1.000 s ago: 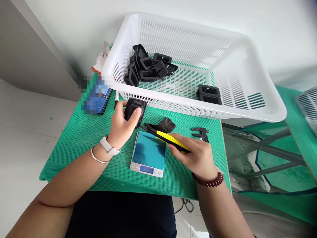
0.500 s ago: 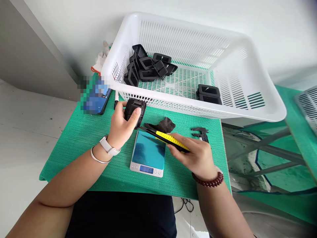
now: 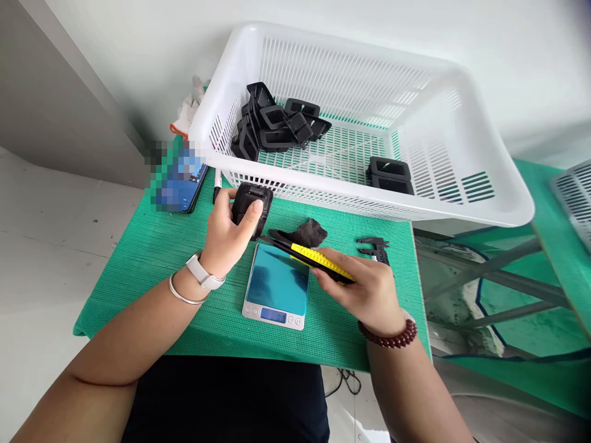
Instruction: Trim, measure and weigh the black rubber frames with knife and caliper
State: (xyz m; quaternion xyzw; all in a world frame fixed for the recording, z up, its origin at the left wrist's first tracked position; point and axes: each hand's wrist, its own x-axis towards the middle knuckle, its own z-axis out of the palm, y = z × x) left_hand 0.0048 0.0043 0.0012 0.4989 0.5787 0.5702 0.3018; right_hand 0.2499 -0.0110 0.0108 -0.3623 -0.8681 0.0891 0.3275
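Observation:
My left hand (image 3: 231, 232) grips a black plastic part (image 3: 252, 206) near the basket's front wall, thumb across its face. In my right hand (image 3: 362, 286) is a yellow and black utility knife (image 3: 318, 259), its blade pointing left, close to the part's lower right edge. Whether the blade touches the part I cannot tell. Below the knife tip lies a small digital scale (image 3: 277, 283) with nothing resting on its plate. A crumpled black cloth (image 3: 308, 233) lies just behind the knife.
A white basket (image 3: 360, 203) holds several black parts (image 3: 277, 126) at left and more black parts (image 3: 390, 174) at right. On the green table cover (image 3: 194, 335) are calipers (image 3: 376, 246) and a phone (image 3: 182, 184). A glove (image 3: 189, 111) lies at back left.

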